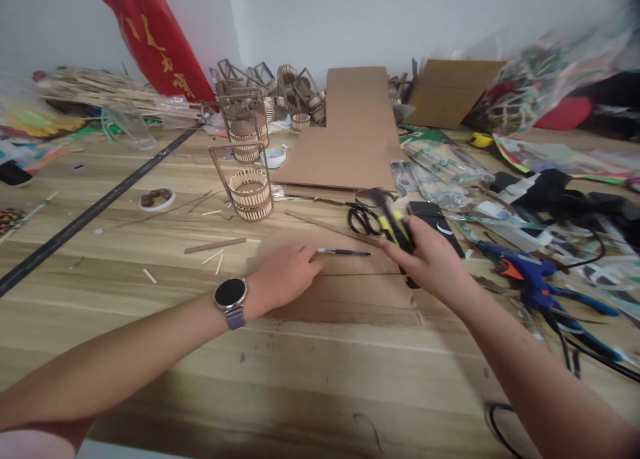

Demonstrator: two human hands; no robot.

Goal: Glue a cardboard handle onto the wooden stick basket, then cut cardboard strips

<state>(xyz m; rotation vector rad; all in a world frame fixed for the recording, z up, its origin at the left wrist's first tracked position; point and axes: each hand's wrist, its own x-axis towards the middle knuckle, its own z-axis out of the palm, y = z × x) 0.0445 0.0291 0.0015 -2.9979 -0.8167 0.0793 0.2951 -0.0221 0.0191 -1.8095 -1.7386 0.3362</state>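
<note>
My left hand (pixel 290 272) is closed over the left end of a slim pen (pixel 345 251), above a flat cardboard sheet (pixel 360 302). In my right hand (pixel 425 255) is a black and yellow tool (pixel 393 225), blurred, gripped at the sheet's right side. A thin brown strip (pixel 330 228) runs toward the right fingertips; whether they touch it is unclear. Another thin dark strip (pixel 365 274) lies across the sheet. Black-handled scissors (pixel 363 219) rest just behind, and a small basket with a tall handle (pixel 251 195) stands behind my left hand.
Folded cardboard (pixel 345 155) and more small baskets (pixel 295 95) are at the back. A white dish of brown balls (pixel 157 199) and a long black bar (pixel 105 202) lie left. On the right are a blue glue gun (pixel 530 269), pliers (pixel 585 319), cables and plastic bags.
</note>
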